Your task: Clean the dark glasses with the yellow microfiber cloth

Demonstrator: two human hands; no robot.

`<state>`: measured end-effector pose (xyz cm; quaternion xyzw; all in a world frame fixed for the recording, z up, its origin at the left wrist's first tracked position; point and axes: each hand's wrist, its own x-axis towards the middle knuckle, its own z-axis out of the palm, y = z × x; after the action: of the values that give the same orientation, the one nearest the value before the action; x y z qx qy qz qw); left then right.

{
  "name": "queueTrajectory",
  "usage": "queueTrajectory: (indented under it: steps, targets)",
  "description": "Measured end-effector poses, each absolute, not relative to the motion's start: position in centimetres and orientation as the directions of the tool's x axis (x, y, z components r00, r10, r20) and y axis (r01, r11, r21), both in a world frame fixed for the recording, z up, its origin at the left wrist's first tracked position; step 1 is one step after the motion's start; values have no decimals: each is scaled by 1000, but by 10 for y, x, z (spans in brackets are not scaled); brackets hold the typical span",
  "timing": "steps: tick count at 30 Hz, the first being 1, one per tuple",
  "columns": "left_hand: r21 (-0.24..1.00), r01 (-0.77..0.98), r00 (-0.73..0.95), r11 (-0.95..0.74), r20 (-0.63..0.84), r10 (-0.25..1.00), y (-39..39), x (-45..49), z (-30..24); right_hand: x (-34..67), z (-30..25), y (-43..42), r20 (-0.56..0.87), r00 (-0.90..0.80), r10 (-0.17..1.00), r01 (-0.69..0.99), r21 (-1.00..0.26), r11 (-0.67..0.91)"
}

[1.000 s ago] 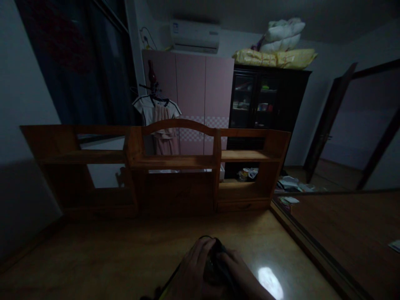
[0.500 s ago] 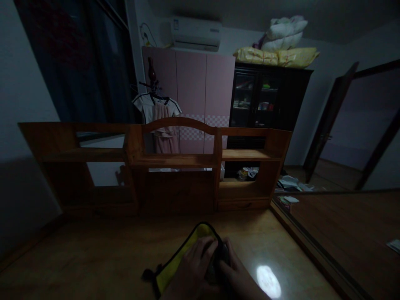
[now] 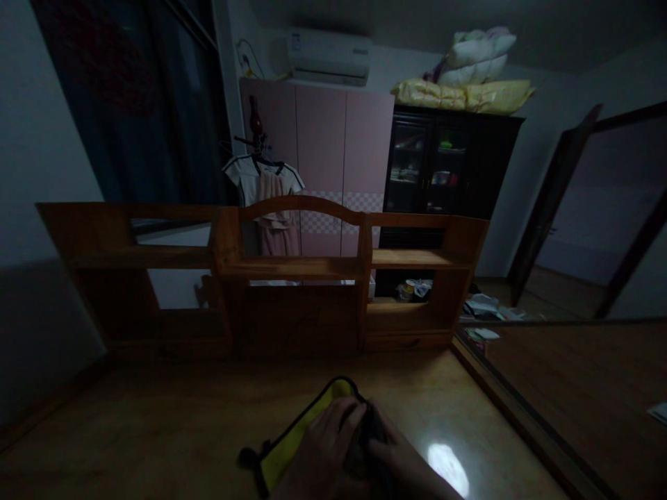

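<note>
Low in the view, a yellow cloth (image 3: 295, 442) with a thick black edging lies on the tabletop. A dark grey part of it, or a separate dark thing, is bunched between my hands; the dim light hides which. My left hand (image 3: 331, 437) rests across the cloth, its fingers curled and closed at the black edge. My right hand (image 3: 393, 448) grips the dark bunch from the right, thumb pressed on it. Both hands nearly touch. A small black knob-like lump (image 3: 248, 457) sticks out at the cloth's left corner.
A glossy wooden tabletop (image 3: 171, 430) spreads around my hands, with a bright reflection at right. Behind it stands a wooden shelf unit (image 3: 297, 267). Farther back are a pink wardrobe (image 3: 320, 139), a dark cabinet (image 3: 484, 160) and hanging clothes (image 3: 265, 180).
Both hands have shifted slightly, and the cloth's upper corner sits a little lower. The right hand has turned slightly on the dark bunch. The grip stays closed.
</note>
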<state>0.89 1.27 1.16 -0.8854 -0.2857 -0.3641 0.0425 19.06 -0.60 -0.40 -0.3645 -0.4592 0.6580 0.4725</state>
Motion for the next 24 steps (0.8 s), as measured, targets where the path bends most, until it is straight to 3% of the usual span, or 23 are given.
queueTrajectory:
  steps: [13,24]
  targets:
    - [-21,502,571,-865,759,313,9,8,23,185,7,-10,-23,-278,960,-307,-945,-111]
    - [-138,464,672,-875,698,247,10,4,15,188,9,-8,39,-336,941,-264,-963,-54]
